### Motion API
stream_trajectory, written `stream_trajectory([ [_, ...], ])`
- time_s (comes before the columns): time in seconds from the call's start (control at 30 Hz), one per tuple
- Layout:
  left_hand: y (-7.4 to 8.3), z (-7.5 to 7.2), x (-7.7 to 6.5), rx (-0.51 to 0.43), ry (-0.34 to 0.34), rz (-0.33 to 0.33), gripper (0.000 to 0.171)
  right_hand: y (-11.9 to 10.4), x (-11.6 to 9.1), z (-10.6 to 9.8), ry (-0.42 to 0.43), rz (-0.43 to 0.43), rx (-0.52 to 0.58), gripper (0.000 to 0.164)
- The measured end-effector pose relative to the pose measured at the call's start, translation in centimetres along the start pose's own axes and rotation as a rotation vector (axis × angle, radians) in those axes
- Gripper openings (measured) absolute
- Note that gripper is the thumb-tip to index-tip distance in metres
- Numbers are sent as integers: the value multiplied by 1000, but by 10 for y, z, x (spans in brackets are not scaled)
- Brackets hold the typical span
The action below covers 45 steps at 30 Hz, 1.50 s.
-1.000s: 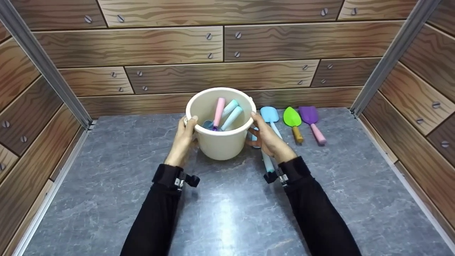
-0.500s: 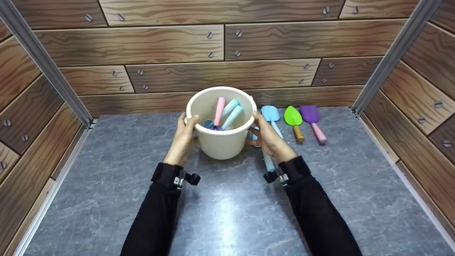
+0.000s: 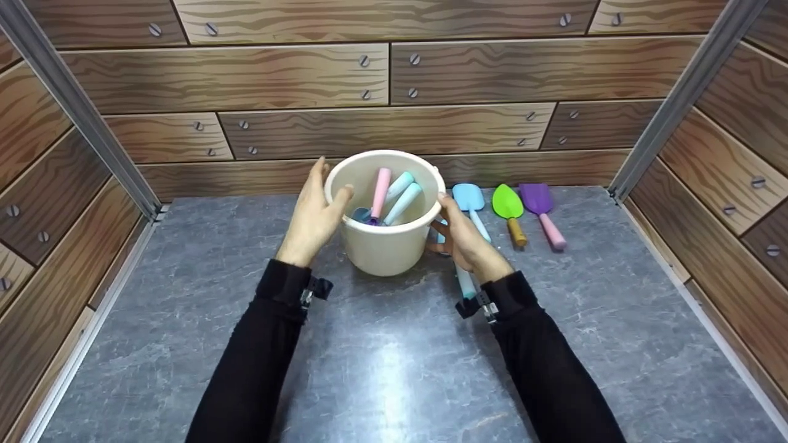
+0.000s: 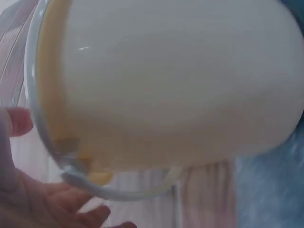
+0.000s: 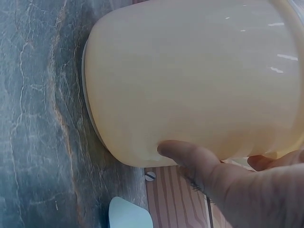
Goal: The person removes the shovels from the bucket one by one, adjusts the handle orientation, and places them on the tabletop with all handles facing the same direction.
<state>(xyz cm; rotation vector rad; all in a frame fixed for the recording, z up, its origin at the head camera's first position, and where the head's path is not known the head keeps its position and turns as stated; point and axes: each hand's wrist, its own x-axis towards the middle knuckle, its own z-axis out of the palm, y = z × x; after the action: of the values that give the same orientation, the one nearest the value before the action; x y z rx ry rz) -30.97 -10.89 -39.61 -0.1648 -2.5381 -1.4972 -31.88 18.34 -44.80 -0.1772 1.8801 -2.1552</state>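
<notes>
A cream bucket [image 3: 381, 253] stands upright in front of the back wall. Inside it lean toy shovels, with a pink handle [image 3: 381, 189] and two light teal handles [image 3: 403, 204] showing; their heads are mostly hidden. My left hand [image 3: 313, 218] is at the left rim with thumb and fingers spread apart. In the left wrist view, that hand's fingers lie beside the bucket's rim and its looped carry handle [image 4: 169, 180]. My right hand [image 3: 468, 240] holds the right side, thumb at the rim and fingers against the wall. One fingertip [image 5: 168, 148] presses the side in the right wrist view.
Right of the bucket lie a blue shovel [image 3: 469, 198], a green trowel [image 3: 507, 203] and a purple shovel [image 3: 537, 200]. Another light blue handle [image 3: 465, 282] shows partly behind the right wrist. Wood-patterned walls [image 3: 295, 129] enclose the grey marbled floor [image 3: 203, 295].
My left hand has let go of the bucket's rim and spread its fingers, shifting up and slightly left. The right hand and the bucket have stayed almost where they were.
</notes>
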Motion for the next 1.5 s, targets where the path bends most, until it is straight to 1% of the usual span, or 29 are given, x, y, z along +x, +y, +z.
stream_trajectory([
  [0.07,8,-1,1,38,-26,33,91,0,0,-1,-3,-2,-1,78],
  [0.23,25,-1,6,133,-112,77,91,0,0,-3,-6,-4,3,79],
  [0.4,39,3,13,253,-184,119,90,0,-1,-3,8,2,12,79],
  [0.53,47,8,19,319,-234,149,89,0,-1,-3,15,3,17,80],
  [0.7,54,12,29,389,-309,153,87,1,-1,-3,15,5,14,79],
  [0.8,58,14,34,435,-373,123,87,1,-1,-4,15,8,14,80],
  [0.87,51,19,46,466,-409,117,86,0,-1,-4,17,11,11,80],
  [0.97,26,36,77,533,-457,114,79,-1,-2,-4,23,19,10,81],
  [1.03,10,47,98,576,-481,117,69,-1,-2,-3,26,20,8,80],
  [1.07,5,51,105,596,-497,113,63,0,-1,-2,26,20,8,80],
  [1.1,4,53,110,611,-512,101,59,0,-1,-2,27,20,8,80],
  [1.2,8,56,115,640,-545,61,48,1,0,-1,25,17,5,80],
  [1.27,11,58,118,659,-556,33,44,1,0,-1,23,18,-2,80],
  [1.43,19,62,122,725,-561,-43,44,1,0,1,25,17,-5,79],
  [1.5,22,64,125,749,-570,-50,47,1,0,1,23,14,0,78],
])
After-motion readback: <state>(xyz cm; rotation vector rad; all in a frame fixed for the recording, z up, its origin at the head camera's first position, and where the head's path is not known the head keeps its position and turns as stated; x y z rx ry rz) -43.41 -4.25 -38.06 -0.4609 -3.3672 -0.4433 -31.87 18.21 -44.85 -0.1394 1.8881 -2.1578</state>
